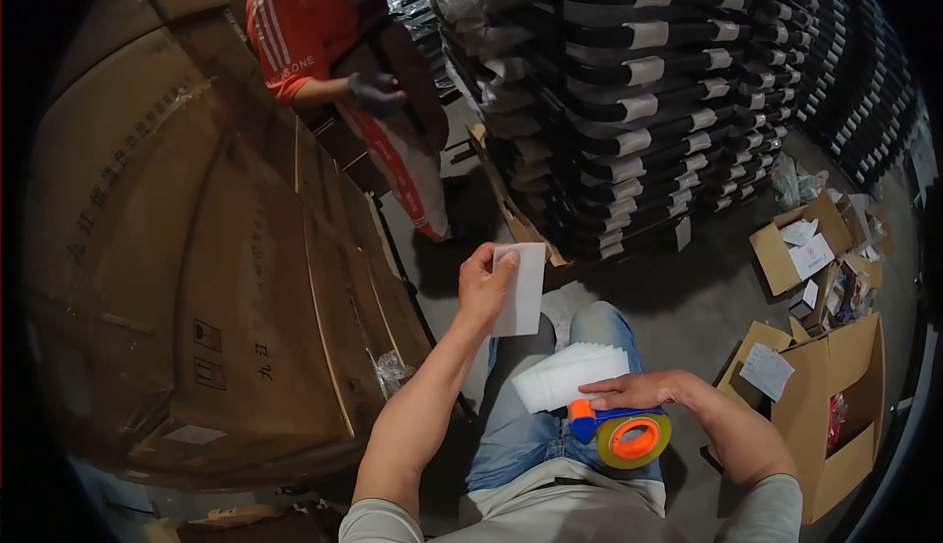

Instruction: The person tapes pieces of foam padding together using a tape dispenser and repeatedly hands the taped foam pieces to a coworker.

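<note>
My left hand [485,285] pinches a white rectangular sheet [524,292] between thumb and fingers, holding it out ahead of my knees. A fanned stack of similar white sheets [560,376] lies across my lap. My right hand [634,389] rests flat, fingers stretched out, over the right edge of that stack. Just below it, against the hand, lies a blue and orange tape dispenser [629,433] with a roll of yellowish tape. Part of its handle is hidden under my fingers.
Large cardboard cartons [246,287] form a wall on my left. A person in an orange shirt [305,22] and dark glove stands ahead. Tall stacks of black tubular parts [638,101] with white wraps rise in front. Opened boxes [830,386] sit at right.
</note>
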Action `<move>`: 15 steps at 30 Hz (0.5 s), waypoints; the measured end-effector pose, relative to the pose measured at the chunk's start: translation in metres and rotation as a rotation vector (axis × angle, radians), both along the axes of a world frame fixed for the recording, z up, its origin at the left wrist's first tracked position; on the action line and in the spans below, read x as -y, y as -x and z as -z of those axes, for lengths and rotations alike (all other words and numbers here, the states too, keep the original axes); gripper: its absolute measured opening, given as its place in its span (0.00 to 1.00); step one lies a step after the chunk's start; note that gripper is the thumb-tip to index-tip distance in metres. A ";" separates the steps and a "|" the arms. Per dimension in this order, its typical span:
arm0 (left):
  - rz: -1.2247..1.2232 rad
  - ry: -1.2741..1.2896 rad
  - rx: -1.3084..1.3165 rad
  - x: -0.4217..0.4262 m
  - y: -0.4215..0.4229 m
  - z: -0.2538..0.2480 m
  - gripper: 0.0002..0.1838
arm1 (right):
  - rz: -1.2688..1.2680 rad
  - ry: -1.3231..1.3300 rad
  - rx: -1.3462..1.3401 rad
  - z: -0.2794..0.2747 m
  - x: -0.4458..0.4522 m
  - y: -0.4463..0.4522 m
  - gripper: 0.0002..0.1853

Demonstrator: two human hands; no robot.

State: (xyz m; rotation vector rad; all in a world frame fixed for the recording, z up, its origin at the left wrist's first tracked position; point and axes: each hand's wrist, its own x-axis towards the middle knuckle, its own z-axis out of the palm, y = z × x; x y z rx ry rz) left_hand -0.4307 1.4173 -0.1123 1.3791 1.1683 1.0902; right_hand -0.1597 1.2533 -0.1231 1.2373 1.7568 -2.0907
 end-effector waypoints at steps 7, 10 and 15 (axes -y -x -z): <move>-0.425 -0.413 -0.028 -0.071 0.035 -0.037 0.16 | -0.029 -0.027 -0.010 0.008 -0.007 -0.002 0.42; -0.588 -0.504 -0.122 -0.071 0.041 -0.079 0.13 | -0.030 -0.037 -0.014 0.012 -0.006 -0.003 0.41; -0.794 -0.547 0.049 -0.105 0.069 -0.077 0.13 | -0.032 -0.052 -0.005 0.016 -0.005 -0.009 0.41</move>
